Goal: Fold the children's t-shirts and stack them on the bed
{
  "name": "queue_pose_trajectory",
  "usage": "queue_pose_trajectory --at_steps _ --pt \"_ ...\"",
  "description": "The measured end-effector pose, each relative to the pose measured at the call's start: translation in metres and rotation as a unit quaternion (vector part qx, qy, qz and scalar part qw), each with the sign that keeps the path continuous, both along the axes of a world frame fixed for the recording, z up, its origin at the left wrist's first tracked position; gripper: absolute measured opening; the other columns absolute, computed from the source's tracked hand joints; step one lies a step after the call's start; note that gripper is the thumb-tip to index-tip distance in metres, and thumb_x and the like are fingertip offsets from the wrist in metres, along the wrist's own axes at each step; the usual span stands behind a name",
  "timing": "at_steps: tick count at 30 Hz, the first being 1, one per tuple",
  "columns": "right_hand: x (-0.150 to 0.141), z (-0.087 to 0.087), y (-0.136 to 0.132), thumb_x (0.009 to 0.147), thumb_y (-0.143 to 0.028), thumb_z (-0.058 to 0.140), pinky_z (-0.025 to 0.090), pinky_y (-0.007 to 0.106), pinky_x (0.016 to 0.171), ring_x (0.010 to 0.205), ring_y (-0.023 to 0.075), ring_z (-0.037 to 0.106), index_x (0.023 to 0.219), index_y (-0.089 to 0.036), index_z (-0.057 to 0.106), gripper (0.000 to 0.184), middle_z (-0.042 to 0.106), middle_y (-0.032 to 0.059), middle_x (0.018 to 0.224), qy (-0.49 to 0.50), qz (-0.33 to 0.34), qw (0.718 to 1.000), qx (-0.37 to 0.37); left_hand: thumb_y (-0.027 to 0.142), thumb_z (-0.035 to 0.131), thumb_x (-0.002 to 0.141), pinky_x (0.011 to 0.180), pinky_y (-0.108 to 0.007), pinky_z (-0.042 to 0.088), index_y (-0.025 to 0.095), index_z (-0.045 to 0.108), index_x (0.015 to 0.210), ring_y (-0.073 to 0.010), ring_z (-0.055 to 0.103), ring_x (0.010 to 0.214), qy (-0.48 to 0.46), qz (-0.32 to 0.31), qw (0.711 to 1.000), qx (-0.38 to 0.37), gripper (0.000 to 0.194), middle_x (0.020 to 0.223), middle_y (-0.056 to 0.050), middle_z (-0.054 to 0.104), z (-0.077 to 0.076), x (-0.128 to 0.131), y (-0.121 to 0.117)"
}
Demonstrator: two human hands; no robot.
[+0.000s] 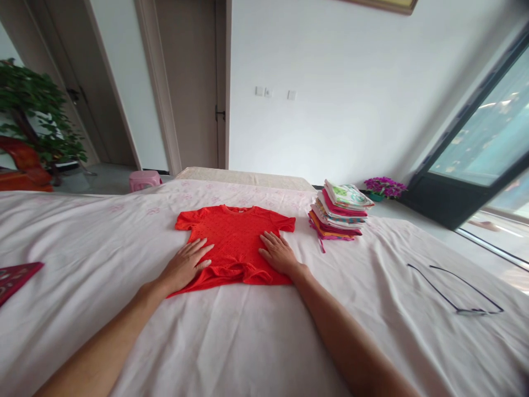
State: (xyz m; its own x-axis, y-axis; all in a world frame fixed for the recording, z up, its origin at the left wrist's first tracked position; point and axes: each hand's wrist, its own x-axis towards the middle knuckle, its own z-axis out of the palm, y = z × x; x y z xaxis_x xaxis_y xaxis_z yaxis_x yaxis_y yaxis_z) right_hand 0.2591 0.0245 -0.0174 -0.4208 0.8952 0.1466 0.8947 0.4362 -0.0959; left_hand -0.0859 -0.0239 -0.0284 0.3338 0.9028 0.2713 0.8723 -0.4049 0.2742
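Note:
A red short-sleeved shirt [235, 237] lies spread flat on the white bedsheet [231, 331], collar away from me and its lower hem bunched up. My left hand [184, 263] rests flat on the shirt's lower left side, fingers stretched out. My right hand [279, 252] lies flat on the lower right side, fingers also spread. Neither hand grips anything.
A stack of folded colourful clothes [339, 211] sits to the right of the shirt. A thin black cable [454, 289] lies on the sheet at right. A dark red object [14, 275] is at the left edge. Beyond the bed are a pink stool [144, 179], plants and a glass door.

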Motion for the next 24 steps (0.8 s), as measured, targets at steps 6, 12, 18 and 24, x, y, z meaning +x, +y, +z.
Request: queue_pose_trajectory --at_steps 6,12,18,24 --pt "0.002 0.009 -0.003 0.101 -0.048 0.037 0.017 0.04 0.121 0.147 0.0217 0.028 0.151 -0.022 0.041 0.056 0.036 0.0059 0.158 0.04 0.009 0.999 -0.018 0.053 0.033 0.097 0.097 -0.028 0.048 0.024 0.067 0.12 -0.0189 0.068 0.107 -0.203 0.072 0.976 -0.014 0.05 0.112 -0.004 0.075 0.014 -0.004 -0.009" --pt "0.004 0.01 -0.005 0.1 -0.046 0.04 0.018 0.039 0.12 0.145 0.0214 0.031 0.148 -0.023 0.046 0.053 0.039 0.0068 0.156 0.058 0.007 0.998 -0.016 0.045 0.035 0.098 0.068 -0.024 0.041 0.024 0.066 0.09 -0.0168 0.069 0.074 -0.121 0.184 0.973 0.072 0.039 0.089 -0.003 0.077 0.028 0.004 -0.02" --pt "0.005 0.007 -0.003 0.1 -0.045 0.042 0.019 0.038 0.12 0.145 0.0209 0.032 0.146 -0.022 0.048 0.052 0.041 0.0065 0.155 0.065 0.014 0.998 -0.009 0.046 0.04 0.095 0.06 -0.026 0.035 0.022 0.064 0.09 -0.017 0.062 0.063 -0.066 0.204 0.974 0.069 0.034 0.071 -0.002 0.068 0.041 0.022 -0.029" --pt "0.004 0.01 -0.005 0.099 -0.042 0.042 0.021 0.039 0.12 0.143 0.0217 0.035 0.144 -0.022 0.051 0.05 0.044 0.0074 0.153 0.068 0.012 0.998 -0.004 0.047 0.056 0.089 0.089 -0.029 0.044 0.024 0.068 0.098 -0.0198 0.061 0.097 -0.119 -0.085 0.989 0.025 0.027 0.101 -0.005 0.069 0.053 0.059 -0.039"
